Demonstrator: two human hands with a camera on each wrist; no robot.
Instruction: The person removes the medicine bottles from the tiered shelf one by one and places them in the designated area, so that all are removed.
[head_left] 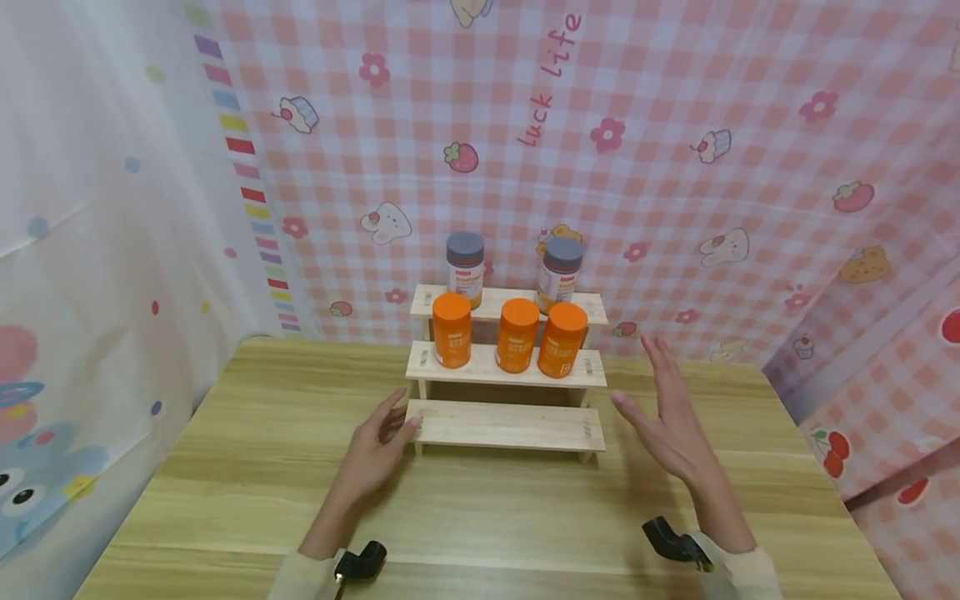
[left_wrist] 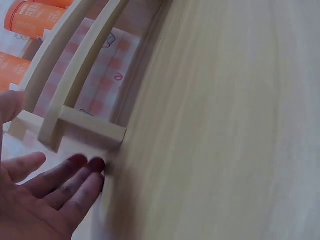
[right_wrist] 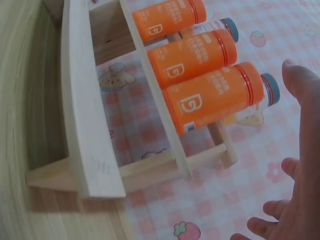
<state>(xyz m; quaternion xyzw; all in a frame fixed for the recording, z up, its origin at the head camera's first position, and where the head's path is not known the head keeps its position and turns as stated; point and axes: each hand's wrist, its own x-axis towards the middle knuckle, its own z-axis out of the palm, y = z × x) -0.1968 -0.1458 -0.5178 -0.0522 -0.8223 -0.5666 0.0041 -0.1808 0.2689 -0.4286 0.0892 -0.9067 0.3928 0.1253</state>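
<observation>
A three-tier wooden step rack (head_left: 506, 425) stands on the table. My left hand (head_left: 375, 446) is at the left end of its lowest step, thumb tip overlapping the corner in the head view. In the left wrist view that hand's fingers (left_wrist: 75, 192) are loosely extended beside the rack's leg. To the right of the rack my right hand (head_left: 675, 425) is held up, fingers straight, with nothing in it. Three orange bottles (head_left: 452, 331) stand upright on the middle step, one at left and two closer together at right. Two grey-lidded bottles (head_left: 466, 271) occupy the top step.
The wood-grain table (head_left: 480, 533) extends around the rack. Behind it hangs a pink checked cloth (head_left: 420, 108) with printed fruit and animals. A white patterned cloth (head_left: 112, 208) hangs on the left, and another pink cloth (head_left: 892, 400) on the right.
</observation>
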